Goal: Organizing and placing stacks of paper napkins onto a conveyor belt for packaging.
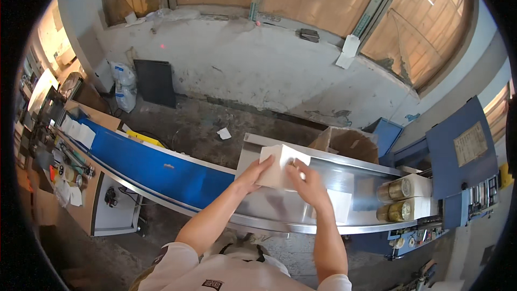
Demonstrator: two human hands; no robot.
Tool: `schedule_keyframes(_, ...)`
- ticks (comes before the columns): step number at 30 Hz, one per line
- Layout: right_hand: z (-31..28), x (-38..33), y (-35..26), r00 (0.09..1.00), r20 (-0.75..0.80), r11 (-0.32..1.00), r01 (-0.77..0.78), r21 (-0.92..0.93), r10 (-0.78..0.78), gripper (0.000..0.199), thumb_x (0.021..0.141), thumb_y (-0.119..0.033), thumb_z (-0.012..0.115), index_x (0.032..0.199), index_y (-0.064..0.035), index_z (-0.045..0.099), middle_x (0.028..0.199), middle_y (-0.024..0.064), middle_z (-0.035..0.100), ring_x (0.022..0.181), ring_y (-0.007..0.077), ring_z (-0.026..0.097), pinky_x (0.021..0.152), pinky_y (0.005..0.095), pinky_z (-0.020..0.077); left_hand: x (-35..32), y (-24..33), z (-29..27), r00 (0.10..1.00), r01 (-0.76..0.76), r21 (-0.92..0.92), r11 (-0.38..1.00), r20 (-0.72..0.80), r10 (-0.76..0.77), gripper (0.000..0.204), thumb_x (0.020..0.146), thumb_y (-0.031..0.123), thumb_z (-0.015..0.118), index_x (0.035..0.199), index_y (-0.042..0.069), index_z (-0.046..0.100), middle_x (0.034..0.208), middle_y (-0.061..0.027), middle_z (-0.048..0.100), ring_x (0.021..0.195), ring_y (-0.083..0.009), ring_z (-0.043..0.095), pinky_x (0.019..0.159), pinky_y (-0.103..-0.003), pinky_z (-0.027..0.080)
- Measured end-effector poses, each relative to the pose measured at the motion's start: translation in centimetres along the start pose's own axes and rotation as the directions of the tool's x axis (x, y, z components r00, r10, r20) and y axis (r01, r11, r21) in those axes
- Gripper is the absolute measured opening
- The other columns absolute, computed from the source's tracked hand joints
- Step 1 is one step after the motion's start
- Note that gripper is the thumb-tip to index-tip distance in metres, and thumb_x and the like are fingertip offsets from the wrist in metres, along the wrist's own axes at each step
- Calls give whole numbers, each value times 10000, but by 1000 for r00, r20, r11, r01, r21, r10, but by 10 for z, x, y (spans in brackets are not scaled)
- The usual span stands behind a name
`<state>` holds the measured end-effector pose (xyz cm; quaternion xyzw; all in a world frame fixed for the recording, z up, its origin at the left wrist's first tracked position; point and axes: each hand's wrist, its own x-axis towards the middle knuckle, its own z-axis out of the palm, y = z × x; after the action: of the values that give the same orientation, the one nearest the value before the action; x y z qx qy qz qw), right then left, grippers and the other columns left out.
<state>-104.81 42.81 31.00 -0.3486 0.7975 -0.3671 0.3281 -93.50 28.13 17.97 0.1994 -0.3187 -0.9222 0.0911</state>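
Note:
A white box (277, 174) is held up in front of me, tilted, above the metal table (258, 205). My left hand (253, 177) grips its left side, with the thumb on the near face and the other fingers mostly hidden behind the box. My right hand (308, 182) is closed against the box's right face, its fingers bent together. Something small may be between those fingertips, too small to make out. Below my right hand, a white sheet or flat card (339, 206) lies on the metal.
A blue conveyor belt (161, 164) runs off to the left. Two white blocks (419, 208) with yellowish cylinders (396, 211) stand at the table's right end, beside a blue machine cabinet (463, 145). Beyond the table's far edge is an open cardboard box (355, 144).

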Motion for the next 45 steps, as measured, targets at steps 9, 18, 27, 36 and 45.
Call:
schedule_keyframes(9,-9,-29,101,987,18,392,-80,916,160,637,959,-274,631,1460,2,350,1393,136,494,1267,254,493,1035,363,419,-24,-39,37,984,128,-380,916,164,-70,560,1012,420,475,1422,40,437,1366,-134,551,1225,-277,566,1018,-419,484)
schedule_keyframes(18,23,-52,102,986,-12,494,-73,866,167,658,924,-190,658,1445,37,326,1264,177,564,1157,221,562,951,320,470,-91,-46,23,990,138,-3,990,36,-137,666,986,492,499,1465,44,383,1433,-120,490,1318,-249,468,1067,-428,408)
schedule_keyframes(27,128,-66,50,993,108,613,-108,782,38,872,843,-149,730,1503,23,187,1325,246,503,1160,294,563,943,391,497,-196,-13,-49,990,-68,374,925,-93,110,659,912,169,686,1461,-5,365,1272,-84,597,1126,-149,575,958,-308,467)
schedule_keyframes(36,345,-72,-86,940,340,670,-230,706,-37,774,842,-7,663,1488,13,239,1287,201,549,1128,271,594,946,386,505,-390,58,-214,939,-222,317,922,-184,290,746,890,271,719,1454,-51,352,1280,-140,585,1149,-196,565,918,-323,477)
schedule_keyframes(45,556,-26,-236,824,522,647,-276,710,-221,501,857,-37,647,1324,20,474,1246,147,597,1114,260,614,961,387,510,-561,130,-333,470,-466,259,846,-738,485,660,946,427,619,1423,8,439,1319,-106,569,1205,-205,534,899,-349,493)
